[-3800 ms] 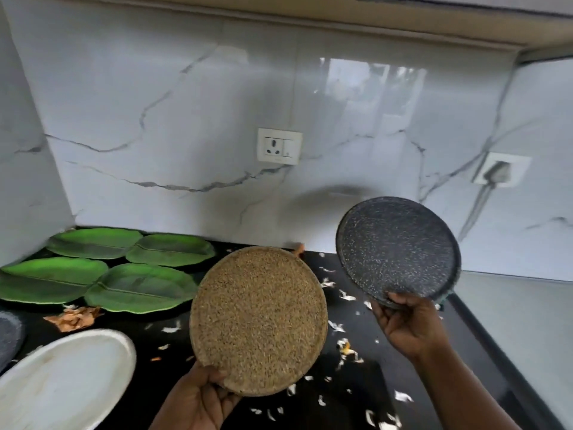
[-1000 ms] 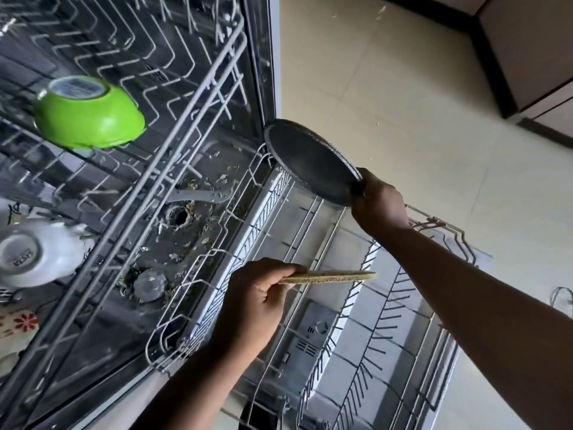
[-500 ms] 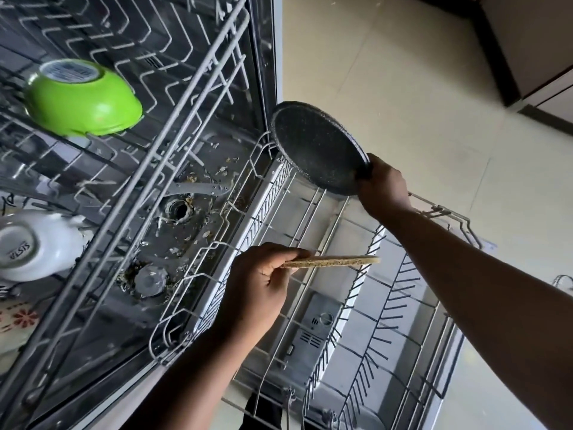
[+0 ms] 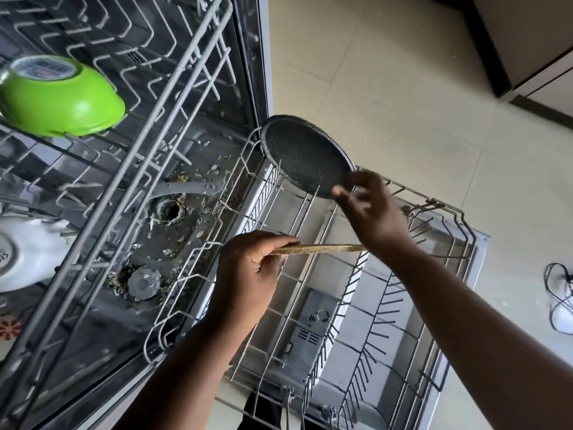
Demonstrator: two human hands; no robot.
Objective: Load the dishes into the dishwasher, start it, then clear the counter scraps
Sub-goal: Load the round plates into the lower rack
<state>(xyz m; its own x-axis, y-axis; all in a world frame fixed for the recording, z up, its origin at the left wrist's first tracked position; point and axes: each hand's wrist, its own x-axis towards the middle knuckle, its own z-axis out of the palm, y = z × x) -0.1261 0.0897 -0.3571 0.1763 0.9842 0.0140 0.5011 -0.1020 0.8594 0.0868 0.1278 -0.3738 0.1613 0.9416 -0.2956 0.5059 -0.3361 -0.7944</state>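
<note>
The dishwasher stands open with its lower wire rack (image 4: 366,308) pulled out over the door. A dark speckled plate (image 4: 305,155) sits tilted at the rack's far corner, behind the rack's wires. My right hand (image 4: 369,209) pinches its near rim with blurred fingers. My left hand (image 4: 248,274) holds a brown speckled plate (image 4: 319,249) edge-on and level above the middle of the rack.
The upper rack (image 4: 173,125) is pulled out at the left, carrying an upturned green bowl (image 4: 59,94) and a white dish (image 4: 28,256). Food scraps lie on the dishwasher floor (image 4: 173,212). Tiled floor lies to the right, with a black cable (image 4: 558,293) on it.
3.8 s ago both plates were held up over the counter. Over the last second the dark plate has dropped down into the rack's far corner; the brown plate has stayed level.
</note>
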